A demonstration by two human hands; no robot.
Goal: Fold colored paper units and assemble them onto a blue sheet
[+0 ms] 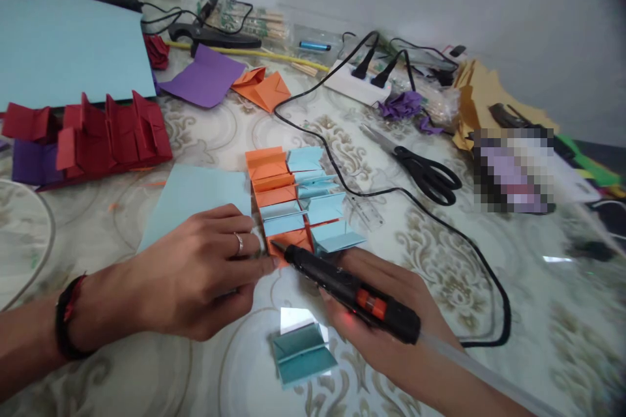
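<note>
My right hand is wrapped round a black hot glue gun with a clear glue stick in its back end. The nozzle points at the lowest orange fold of a joined block of orange and light blue folded paper pieces. With its fingers curled, my left hand grips the block's near left corner; its thumb side is partly hidden. A loose teal folded paper piece lies nearer to me. Under and beyond my left hand lies a light blue paper sheet.
Red and purple folded paper stands at the left. Black scissors lie to the right, past the black cord. Towards the wall are a white power strip, a purple sheet and another black glue gun.
</note>
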